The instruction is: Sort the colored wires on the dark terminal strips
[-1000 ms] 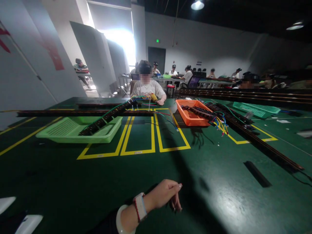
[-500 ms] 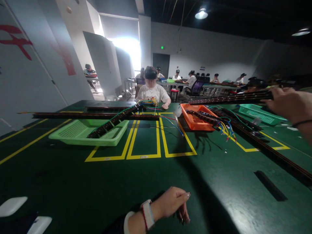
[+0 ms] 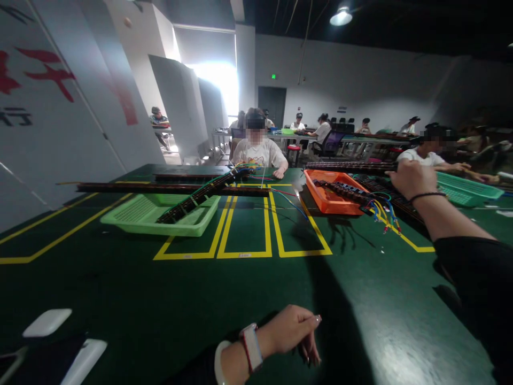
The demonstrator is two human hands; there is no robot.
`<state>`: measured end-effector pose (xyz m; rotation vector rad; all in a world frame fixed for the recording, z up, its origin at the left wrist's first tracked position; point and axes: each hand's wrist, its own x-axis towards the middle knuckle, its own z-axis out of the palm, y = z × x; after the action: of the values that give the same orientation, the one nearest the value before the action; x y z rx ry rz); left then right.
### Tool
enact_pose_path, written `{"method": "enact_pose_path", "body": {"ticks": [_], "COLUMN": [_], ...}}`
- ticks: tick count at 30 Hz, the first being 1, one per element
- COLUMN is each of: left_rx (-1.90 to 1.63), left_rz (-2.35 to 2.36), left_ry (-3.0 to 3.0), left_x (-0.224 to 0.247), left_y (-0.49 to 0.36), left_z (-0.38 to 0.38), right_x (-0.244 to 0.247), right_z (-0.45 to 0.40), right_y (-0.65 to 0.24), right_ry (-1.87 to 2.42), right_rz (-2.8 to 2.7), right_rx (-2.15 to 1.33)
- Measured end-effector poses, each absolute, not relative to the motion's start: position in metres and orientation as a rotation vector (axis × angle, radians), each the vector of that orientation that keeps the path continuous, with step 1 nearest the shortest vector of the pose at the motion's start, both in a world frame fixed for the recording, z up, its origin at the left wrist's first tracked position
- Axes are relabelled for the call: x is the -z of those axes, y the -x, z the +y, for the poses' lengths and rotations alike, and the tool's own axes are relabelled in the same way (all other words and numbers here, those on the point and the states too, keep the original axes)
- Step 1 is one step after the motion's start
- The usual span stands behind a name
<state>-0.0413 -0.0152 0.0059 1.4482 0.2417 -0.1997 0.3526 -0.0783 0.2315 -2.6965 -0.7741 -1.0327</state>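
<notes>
In the head view, the person's right hand (image 3: 412, 179) is closed around the right end of a bundle of long dark strips (image 3: 352, 167), whose long axis runs leftward from the grip, while the left hand (image 3: 292, 329) rests loosely half-curled, nothing visible in it, well apart on the near side. Left of the grip, the strips cross above or just behind the far rim of an orange tray (image 3: 334, 207), contact unclear, with coloured wires (image 3: 387, 211) hanging out below the grip; a teal basket (image 3: 467, 192) sits to its right.

Wired strips (image 3: 200, 197) and a yellow-marked table (image 3: 160, 291) suggest a workshop.
</notes>
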Motion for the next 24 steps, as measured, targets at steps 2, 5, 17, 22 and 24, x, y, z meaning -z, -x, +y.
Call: {"method": "enact_pose_path", "body": {"ticks": [2,5,17,22,24], "left_rx": [0.198,0.194,0.201,0.219,0.216], "left_rz": [0.231,0.225,0.196,0.192,0.204], "left_ry": [-1.438,-1.435,-1.540,-1.484,-1.488], "left_x": [-0.004,-0.002,-0.004,0.001,0.004], "left_y": [0.041,0.040,0.042,0.040,0.039], "left_z": [-0.015,-0.014,-0.010,-0.011,-0.011], "right_x": [-0.216,-0.191,-0.111,-0.109,-0.113], "right_z": [-0.067,-0.059,-0.064,-0.061,-0.045], "right_y": [-0.346,-0.344,-0.345,-0.319,-0.289], "right_ry": [2.742,2.744,2.705,2.705,2.615], "right_rz": [-0.803,-0.834,-0.929,-0.883,-0.976], "right_rx": [0.976,0.836,0.468,0.714,1.060]}}
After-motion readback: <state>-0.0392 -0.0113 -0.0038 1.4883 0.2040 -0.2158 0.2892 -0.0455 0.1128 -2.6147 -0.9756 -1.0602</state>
